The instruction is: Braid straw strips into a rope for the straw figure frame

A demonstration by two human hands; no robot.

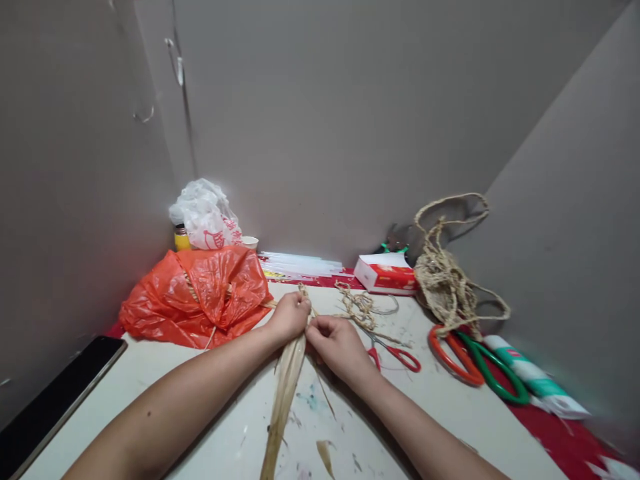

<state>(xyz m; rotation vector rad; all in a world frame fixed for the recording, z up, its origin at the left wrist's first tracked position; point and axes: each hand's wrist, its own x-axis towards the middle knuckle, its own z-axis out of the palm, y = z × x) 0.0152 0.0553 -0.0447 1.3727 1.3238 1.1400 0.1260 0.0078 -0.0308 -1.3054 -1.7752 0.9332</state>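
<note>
A long, flat, pale dried-leaf strip (pixel 286 387) runs from my hands toward the front of the table, darker at its near end. My left hand (pixel 291 317) is closed round its upper part, where a short braided end (pixel 303 290) pokes out beyond the fist. Close beside it, my right hand (pixel 339 343) pinches at the strip's right edge with thumb and forefinger; the exact pinch point is partly hidden. A thin loose sliver (pixel 325 393) hangs below the right hand. A small dried-leaf scrap (pixel 325 459) lies nearer me.
Red-handled scissors (pixel 395 352) and a braided cord (pixel 363 307) lie right of my hands. Further right are a rope coil (pixel 443 283), large shears with orange and green handles (pixel 493 367), and a tube (pixel 535 377). An orange bag (pixel 195 297) and a phone (pixel 60 400) sit left.
</note>
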